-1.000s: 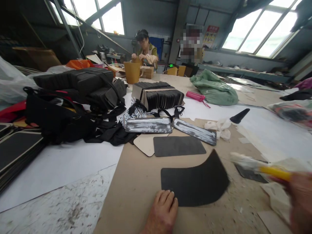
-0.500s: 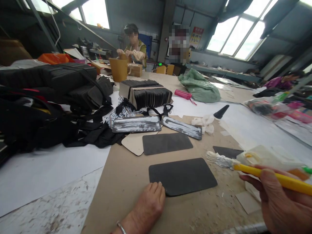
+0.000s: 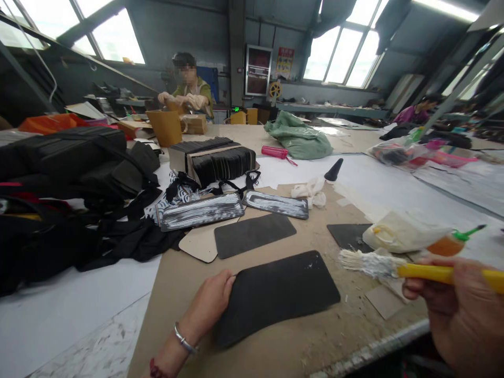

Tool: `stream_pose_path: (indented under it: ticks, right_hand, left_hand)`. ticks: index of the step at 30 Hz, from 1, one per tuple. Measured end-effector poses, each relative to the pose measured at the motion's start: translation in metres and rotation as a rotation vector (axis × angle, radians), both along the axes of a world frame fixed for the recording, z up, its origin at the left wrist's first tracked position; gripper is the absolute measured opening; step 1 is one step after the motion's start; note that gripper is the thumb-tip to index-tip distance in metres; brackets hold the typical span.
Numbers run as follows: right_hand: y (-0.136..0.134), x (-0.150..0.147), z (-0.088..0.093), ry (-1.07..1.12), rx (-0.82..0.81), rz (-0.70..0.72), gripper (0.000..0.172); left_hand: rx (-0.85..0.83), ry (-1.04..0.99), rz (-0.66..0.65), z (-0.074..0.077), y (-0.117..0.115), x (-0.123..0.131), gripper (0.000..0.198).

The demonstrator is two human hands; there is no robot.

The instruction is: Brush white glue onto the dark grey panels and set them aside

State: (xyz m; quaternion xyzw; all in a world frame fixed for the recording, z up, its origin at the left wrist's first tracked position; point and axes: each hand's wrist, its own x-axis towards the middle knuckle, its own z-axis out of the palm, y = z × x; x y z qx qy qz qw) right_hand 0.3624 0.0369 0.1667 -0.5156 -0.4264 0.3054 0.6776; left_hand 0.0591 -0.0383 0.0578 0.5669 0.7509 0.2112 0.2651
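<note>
My left hand (image 3: 214, 294) pinches the left edge of a black rectangular panel (image 3: 279, 296) with rounded corners, which bends upward on that side. A few white specks mark its far right corner. In my right hand (image 3: 459, 299) is a paintbrush with a yellow handle (image 3: 429, 273), its pale bristles (image 3: 366, 262) caked with white paste and pointing left, just right of the panel. Another dark panel (image 3: 255, 235) lies behind, partly over a beige piece (image 3: 200, 242). Two panels streaked with white, one larger (image 3: 202, 211) and one smaller (image 3: 277, 203), rest farther back.
A whitish container (image 3: 401, 233) and an orange bottle with a green nozzle (image 3: 449, 242) stand at right. Behind are a stack of dark pieces (image 3: 220, 163), a pink pouch (image 3: 274, 152) and a green bag (image 3: 297, 137). Black cloth (image 3: 118, 239) heaps at left. A co-worker (image 3: 192, 89) sits across the table.
My left hand has moved from the panel's near corner to its left edge and lifted that side. The brush stays in my right hand. The view has turned rightward.
</note>
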Motion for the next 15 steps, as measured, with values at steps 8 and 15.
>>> stream_pose_path:
  ticks: [8,15]
  right_hand:
    - [-0.005,-0.038,-0.058,-0.013,-0.328,0.308,0.040]
    - [-0.041,-0.133,-0.100,-0.073,-0.410,0.733,0.044]
  left_hand:
    - [0.613,0.512,-0.084,-0.037,-0.053,0.006,0.025]
    - [0.598,0.581,-0.235,-0.046,-0.091,0.017,0.027]
